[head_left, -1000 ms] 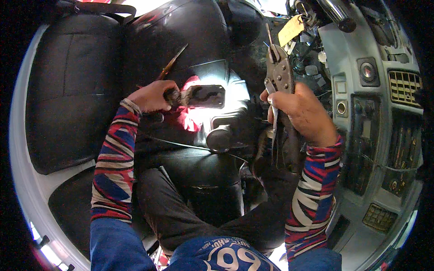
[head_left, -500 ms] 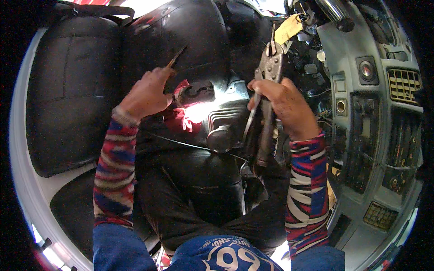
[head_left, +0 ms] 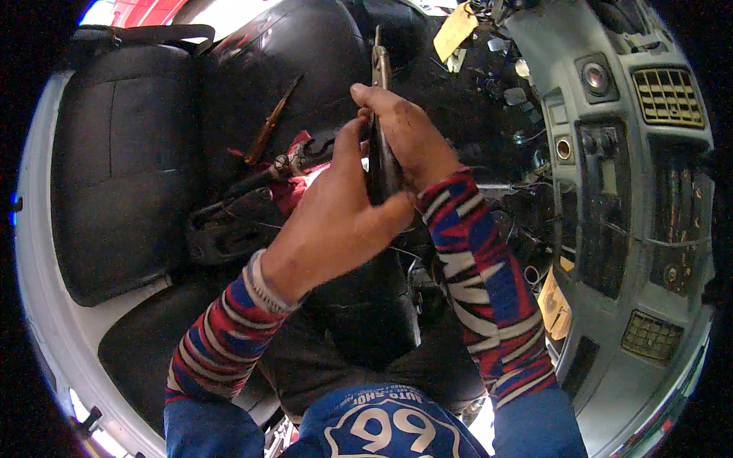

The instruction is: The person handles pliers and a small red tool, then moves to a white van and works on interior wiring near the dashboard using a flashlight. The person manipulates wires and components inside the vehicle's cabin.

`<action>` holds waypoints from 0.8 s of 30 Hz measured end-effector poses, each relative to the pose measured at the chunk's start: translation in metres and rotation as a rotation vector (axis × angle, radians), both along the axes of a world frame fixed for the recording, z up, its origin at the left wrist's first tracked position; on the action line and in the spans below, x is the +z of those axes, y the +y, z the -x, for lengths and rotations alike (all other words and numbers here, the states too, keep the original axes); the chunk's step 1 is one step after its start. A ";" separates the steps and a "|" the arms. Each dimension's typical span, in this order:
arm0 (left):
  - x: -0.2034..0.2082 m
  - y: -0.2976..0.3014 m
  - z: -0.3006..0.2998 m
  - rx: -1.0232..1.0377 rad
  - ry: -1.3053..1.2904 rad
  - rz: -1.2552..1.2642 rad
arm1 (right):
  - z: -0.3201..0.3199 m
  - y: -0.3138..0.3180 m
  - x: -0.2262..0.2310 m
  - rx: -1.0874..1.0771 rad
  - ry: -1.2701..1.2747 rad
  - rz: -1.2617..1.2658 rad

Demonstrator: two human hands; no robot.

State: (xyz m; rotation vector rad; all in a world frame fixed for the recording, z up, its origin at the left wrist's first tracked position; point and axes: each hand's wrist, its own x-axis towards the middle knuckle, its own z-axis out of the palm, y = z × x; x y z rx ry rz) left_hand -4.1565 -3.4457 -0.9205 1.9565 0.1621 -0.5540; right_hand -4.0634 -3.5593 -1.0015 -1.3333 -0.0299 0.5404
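My right hand is wrapped round a pair of locking pliers, seen edge-on with the jaws pointing away from me. My left hand is beside the pliers' handles, fingers stretched along their left side and thumb spread toward the handle end. Whether it presses on the pliers cannot be made out. On the black seat to the left lies a slim pointed tool with an amber handle, like a screwdriver, free of both hands. A red cloth lies beneath a dark metal lever, partly hidden by my left hand.
Black seats fill the left and far side. To the right runs a grey dashboard with vents and a round button. Loose wires and small parts lie in front of it. A yellow tag hangs at the far right.
My left hand has left the amber-handled tool on the seat and come right, up to the pliers. My right hand has brought the pliers leftward and turned them edge-on. The view has shifted slightly.
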 end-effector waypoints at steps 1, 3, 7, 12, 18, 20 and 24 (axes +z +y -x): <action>-0.003 0.001 -0.005 -0.015 -0.031 -0.031 | -0.003 0.004 0.002 -0.014 0.087 -0.059; -0.009 0.011 -0.023 -0.130 -0.144 -0.046 | -0.003 0.005 0.001 -0.133 -0.089 -0.096; -0.003 0.064 -0.068 -0.473 -0.610 -0.197 | -0.005 -0.032 -0.025 0.099 0.279 -0.217; 0.026 0.083 -0.093 -0.498 -0.270 -0.401 | 0.046 -0.069 -0.070 0.200 -0.068 0.752; 0.025 0.062 -0.113 -0.836 -0.483 -0.668 | 0.118 -0.038 -0.096 0.134 -0.265 0.799; 0.012 0.060 -0.120 -0.964 -0.587 -0.760 | 0.111 -0.032 -0.108 0.035 -0.311 0.794; -0.012 0.056 -0.129 -1.114 -0.730 -0.777 | 0.102 -0.042 -0.119 -0.001 -0.332 0.700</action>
